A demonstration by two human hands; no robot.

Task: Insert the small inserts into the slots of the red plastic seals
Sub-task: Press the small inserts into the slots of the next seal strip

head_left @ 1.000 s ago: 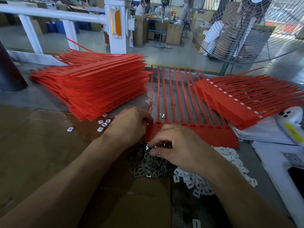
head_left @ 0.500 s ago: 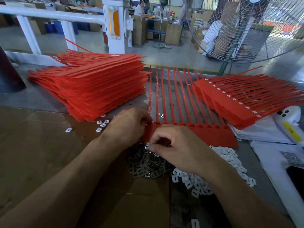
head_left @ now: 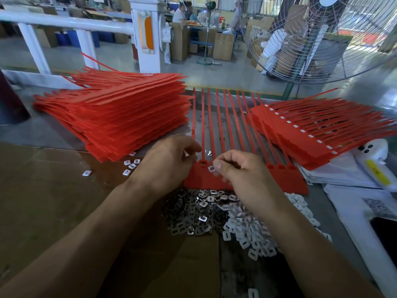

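The right hand (head_left: 242, 171) is pinching one small insert (head_left: 211, 168) between thumb and forefinger, carrying it tilted just above the head of the seal strip (head_left: 214, 179), right beside the open slot (head_left: 202, 162) it seems meant for. The other right fingers are curling loosely under the palm, out of the way.

The left hand (head_left: 169, 162) is resting on the strip's left end, its fingers curled at the edge beside that same slot, probably steadying the strip so the insert can be pressed in; whether they are also gripping a part I cannot tell.

The strip is lying flat with its tails pointing away from the fingers, so the slots sit closest to them. The metal pile (head_left: 193, 214) and the white pile (head_left: 253, 231) are lying just under the wrists, within a short reach for the next pick.

The left stack (head_left: 120, 121) is sitting beyond the left knuckles, seemingly unfilled, and the right stack (head_left: 311, 134), showing white pieces in its heads, beyond the right ones.
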